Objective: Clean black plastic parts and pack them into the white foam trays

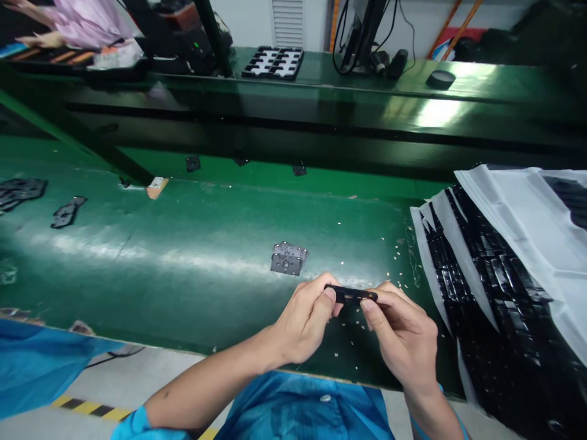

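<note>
A small, narrow black part (352, 296) is held level between my two hands, above the green table near its front edge. My left hand (308, 318) pinches its left end between thumb and fingers. At its right end, my right hand (403, 333) grips it with thumb and forefinger. Just beyond my left hand, a few flat dark grey plates (287, 259) lie overlapping on the table. Tiny pale bits are scattered on the table under and around my right hand.
Glossy black parts (495, 275) between white sheets (527, 208) cover the right side. More dark parts (68, 212) lie far left. A green slanted post (92, 137) stands left. Behind, a raised shelf (389, 85) holds a tray (274, 63); a person in pink (92, 21) is back left.
</note>
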A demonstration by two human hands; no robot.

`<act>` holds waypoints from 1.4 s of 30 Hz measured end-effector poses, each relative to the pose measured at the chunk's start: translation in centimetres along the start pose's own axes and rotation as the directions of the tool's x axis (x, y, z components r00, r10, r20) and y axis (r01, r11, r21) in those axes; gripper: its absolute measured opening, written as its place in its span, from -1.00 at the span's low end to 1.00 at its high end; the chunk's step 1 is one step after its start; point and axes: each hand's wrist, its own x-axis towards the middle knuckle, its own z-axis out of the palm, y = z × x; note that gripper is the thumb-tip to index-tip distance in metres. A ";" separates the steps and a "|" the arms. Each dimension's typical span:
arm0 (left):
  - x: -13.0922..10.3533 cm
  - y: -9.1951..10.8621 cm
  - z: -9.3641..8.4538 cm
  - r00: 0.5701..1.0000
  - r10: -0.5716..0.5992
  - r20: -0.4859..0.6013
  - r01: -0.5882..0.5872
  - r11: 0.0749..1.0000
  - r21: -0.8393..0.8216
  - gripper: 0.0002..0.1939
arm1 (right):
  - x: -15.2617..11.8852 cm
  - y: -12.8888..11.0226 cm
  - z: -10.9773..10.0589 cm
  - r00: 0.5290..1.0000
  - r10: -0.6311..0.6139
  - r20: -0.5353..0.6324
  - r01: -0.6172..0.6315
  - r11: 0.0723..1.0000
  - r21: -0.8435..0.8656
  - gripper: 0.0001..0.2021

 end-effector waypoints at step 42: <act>0.2 -1.4 0.3 1.000 -0.025 -0.016 0.024 0.997 -0.070 -0.70 | -0.5 0.0 0.8 1.000 -0.013 0.018 0.011 0.997 0.075 -0.82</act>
